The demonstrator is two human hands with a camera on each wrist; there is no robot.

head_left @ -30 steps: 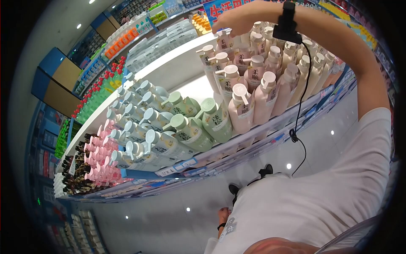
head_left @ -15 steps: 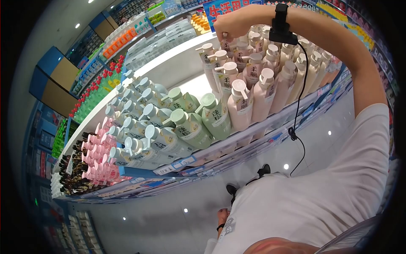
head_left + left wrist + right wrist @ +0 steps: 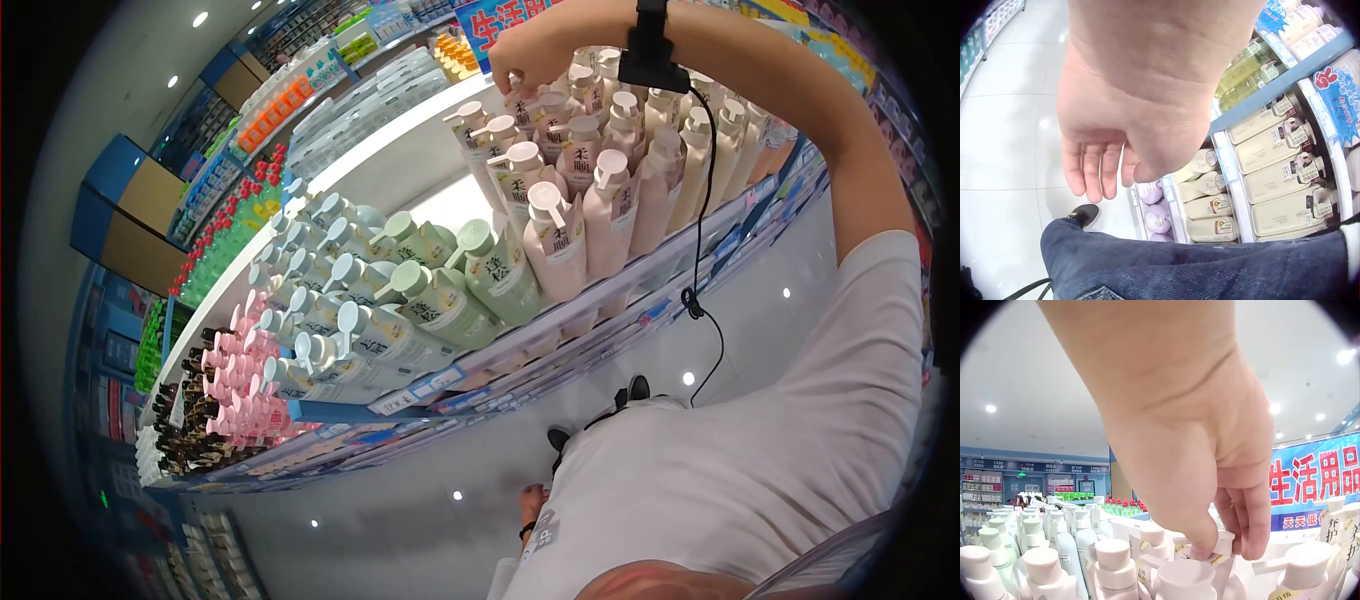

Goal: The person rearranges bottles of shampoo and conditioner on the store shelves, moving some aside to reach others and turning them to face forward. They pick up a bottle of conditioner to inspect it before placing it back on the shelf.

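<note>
Best grip the pump top lightly, move it vertically, avoid snagging neighbouring spouts. Right hand (image 3: pixel 535 52): thumb and fingers look clamped on the top of a pale-pink 柔顺 pump bottle (image 3: pixel 521 106), directly below it; more pink pump bottles (image 3: pixel 556 255) bodyward, close by. Left hand (image 3: pixel 1135 137): hanging loose, fingers relaxed, holding nothing.

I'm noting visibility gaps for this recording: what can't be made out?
Head view: lower part of the pink bottle under the right hand, hidden by nearer bottles.
Head view: fine print on the price label, too small.
Left wrist view: rest of the jeans, cut by the bottom edge.
</note>
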